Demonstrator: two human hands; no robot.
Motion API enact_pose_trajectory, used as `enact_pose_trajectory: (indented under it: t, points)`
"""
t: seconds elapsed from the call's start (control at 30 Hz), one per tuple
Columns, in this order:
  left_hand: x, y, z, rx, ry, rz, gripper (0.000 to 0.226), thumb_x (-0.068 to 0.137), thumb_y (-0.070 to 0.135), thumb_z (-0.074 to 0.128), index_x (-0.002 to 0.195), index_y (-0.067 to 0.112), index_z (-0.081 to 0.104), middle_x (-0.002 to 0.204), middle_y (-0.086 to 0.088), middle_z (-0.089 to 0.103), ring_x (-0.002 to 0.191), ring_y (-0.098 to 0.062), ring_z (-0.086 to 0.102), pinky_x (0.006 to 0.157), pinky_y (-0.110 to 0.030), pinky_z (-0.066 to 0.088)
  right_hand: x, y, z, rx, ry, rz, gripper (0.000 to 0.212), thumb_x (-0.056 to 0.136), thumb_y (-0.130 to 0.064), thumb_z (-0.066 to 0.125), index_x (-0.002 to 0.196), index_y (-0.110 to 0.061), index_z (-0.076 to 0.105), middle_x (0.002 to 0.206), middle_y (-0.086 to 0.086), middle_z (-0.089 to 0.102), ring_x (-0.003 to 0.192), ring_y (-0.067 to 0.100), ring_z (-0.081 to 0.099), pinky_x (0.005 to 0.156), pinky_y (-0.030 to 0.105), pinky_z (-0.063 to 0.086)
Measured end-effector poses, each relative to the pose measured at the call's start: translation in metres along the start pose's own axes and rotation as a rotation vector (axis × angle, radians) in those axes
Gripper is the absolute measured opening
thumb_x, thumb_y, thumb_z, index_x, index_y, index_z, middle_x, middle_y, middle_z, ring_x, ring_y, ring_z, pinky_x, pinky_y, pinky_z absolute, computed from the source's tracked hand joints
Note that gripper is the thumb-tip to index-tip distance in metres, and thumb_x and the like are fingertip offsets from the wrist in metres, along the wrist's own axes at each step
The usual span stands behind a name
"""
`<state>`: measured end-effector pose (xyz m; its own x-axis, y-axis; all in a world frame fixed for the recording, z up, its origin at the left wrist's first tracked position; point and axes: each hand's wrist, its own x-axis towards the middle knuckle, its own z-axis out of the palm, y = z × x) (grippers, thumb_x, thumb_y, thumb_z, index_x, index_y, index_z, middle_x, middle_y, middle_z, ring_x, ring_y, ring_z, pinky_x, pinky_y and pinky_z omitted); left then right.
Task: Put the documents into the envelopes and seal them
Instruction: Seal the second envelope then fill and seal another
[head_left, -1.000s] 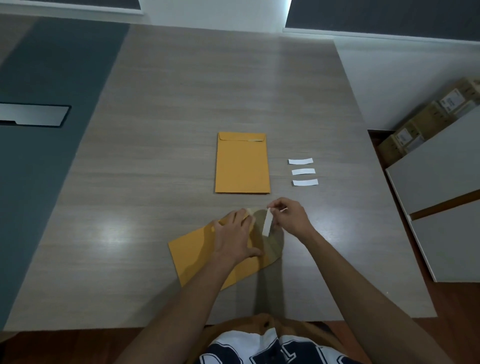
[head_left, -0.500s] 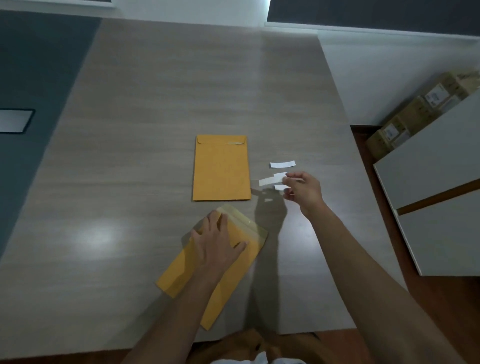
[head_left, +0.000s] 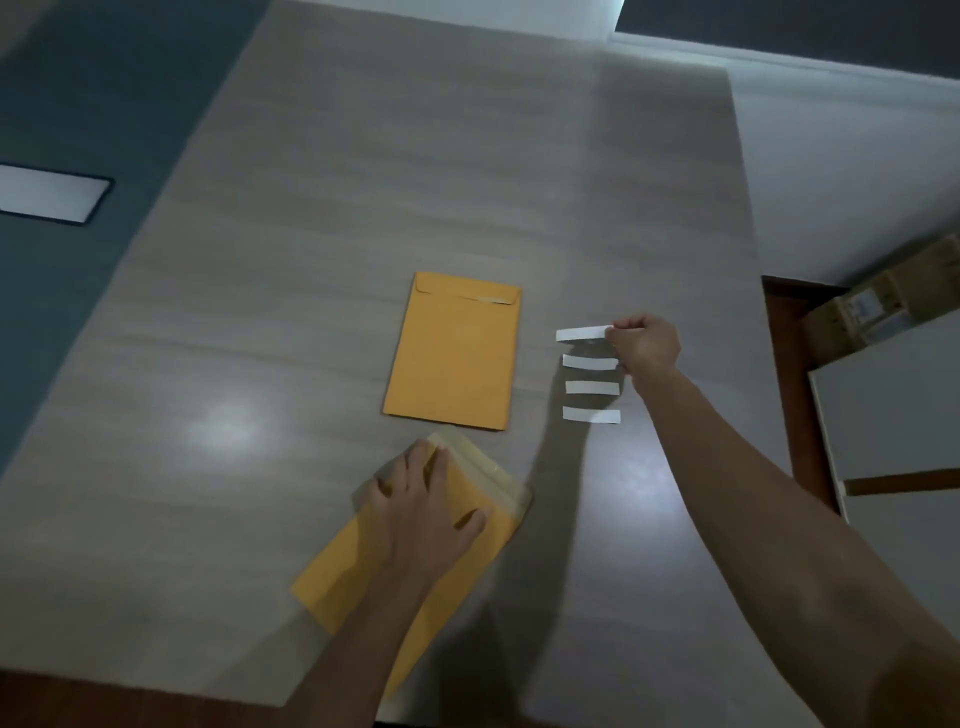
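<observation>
Near envelope (head_left: 415, 561) under left hand (head_left: 421, 512), right hand (head_left: 644, 345) pinching white strip (head_left: 583, 333)

**Colours on the table**

Two envelopes (head_left: 454, 353) (head_left: 410, 566) are mustard yellow. Four paper strips (head_left: 589, 387) are plain white. The table (head_left: 311, 260) is pale grey with faint wood-grain streaks. The cardboard box (head_left: 878, 306) is brown.

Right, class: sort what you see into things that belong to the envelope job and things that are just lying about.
Part of the job:
- near envelope, flap open, under the left hand
- far envelope, flap folded down
- white strip in the right hand
- three white strips on the table

Lying about:
- cardboard boxes on the floor
- white cabinet
</observation>
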<state>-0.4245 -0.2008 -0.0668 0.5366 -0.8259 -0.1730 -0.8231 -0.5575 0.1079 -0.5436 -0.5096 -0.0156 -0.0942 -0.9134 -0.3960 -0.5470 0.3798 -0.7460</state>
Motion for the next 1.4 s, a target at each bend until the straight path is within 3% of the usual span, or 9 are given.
enact_pose_trajectory:
  t: [0.07,0.13,0.67,0.93,1.03,1.17,1.27,1.4]
  points:
    - [0.0,0.0,0.002,-0.007,0.008,-0.004,0.091,0.067,0.078,0.046,0.137,0.02,0.047,0.144,-0.008,0.041,0.126,-0.03,0.041,0.092,-0.053,0.037,0.006,0.003,0.001,-0.075,-0.001,-0.028,0.009,0.079,-0.014,0.071,0.086,-0.018,0.07,0.09,-0.001,0.068,0.083,0.016,0.062,0.073,0.025,0.049]
    - [0.0,0.001,0.002,-0.017,0.015,-0.003,0.09,0.067,0.077,0.048,0.136,0.02,0.048,0.143,-0.008,0.042,0.126,-0.03,0.041,0.092,-0.053,0.037,0.011,0.006,0.003,-0.132,0.001,-0.047,0.011,0.08,-0.013,0.068,0.09,-0.016,0.071,0.09,-0.002,0.068,0.084,0.014,0.061,0.077,0.023,0.045]
    - [0.001,0.0,-0.002,-0.001,-0.007,-0.005,0.089,0.068,0.077,0.045,0.138,0.021,0.047,0.145,-0.007,0.041,0.127,-0.028,0.042,0.093,-0.052,0.037,0.01,0.009,-0.004,-0.165,0.1,-0.026,0.014,0.078,-0.014,0.068,0.091,-0.017,0.071,0.096,0.002,0.07,0.089,0.018,0.063,0.077,0.02,0.042]
    - [0.0,-0.009,-0.008,0.033,-0.044,0.049,0.081,0.074,0.071,0.041,0.141,0.025,0.039,0.144,-0.006,0.037,0.125,-0.026,0.039,0.091,-0.047,0.035,-0.101,0.048,0.007,-0.05,0.076,-0.34,0.009,0.08,-0.023,0.066,0.087,-0.018,0.066,0.079,-0.006,0.067,0.073,0.011,0.063,0.069,0.026,0.048]
    - [-0.005,-0.009,-0.01,0.043,-0.06,0.025,0.078,0.08,0.068,0.04,0.144,0.025,0.032,0.139,-0.007,0.038,0.122,-0.027,0.037,0.092,-0.047,0.037,-0.147,0.082,0.019,-0.258,0.019,-0.417,0.021,0.081,-0.037,0.067,0.096,-0.024,0.064,0.089,-0.008,0.064,0.087,0.011,0.059,0.072,0.029,0.049]
    - [-0.016,-0.016,-0.013,0.077,-0.085,0.063,0.078,0.084,0.067,0.038,0.145,0.02,0.027,0.127,-0.009,0.041,0.114,-0.027,0.04,0.091,-0.044,0.038,-0.192,0.116,0.036,-0.605,-0.109,-0.431,0.057,0.076,-0.054,0.069,0.124,-0.026,0.056,0.117,-0.004,0.057,0.109,0.016,0.045,0.087,0.031,0.047]
    - [-0.021,-0.027,-0.013,0.054,-0.074,0.127,0.077,0.084,0.063,0.041,0.146,0.018,0.029,0.123,-0.008,0.042,0.11,-0.025,0.041,0.09,-0.04,0.036,-0.205,0.128,0.045,-0.75,-0.172,-0.471,0.072,0.073,-0.052,0.072,0.136,-0.031,0.044,0.13,-0.003,0.049,0.117,0.02,0.041,0.094,0.033,0.041]
    - [-0.018,-0.041,-0.014,-0.094,-0.107,0.178,0.09,0.084,0.057,0.057,0.152,0.016,0.015,0.137,-0.006,0.038,0.123,-0.023,0.039,0.101,-0.034,0.036,-0.215,0.127,0.052,-0.761,-0.108,-0.521,0.068,0.075,-0.038,0.073,0.136,-0.029,0.045,0.123,0.0,0.049,0.116,0.021,0.042,0.094,0.032,0.04]
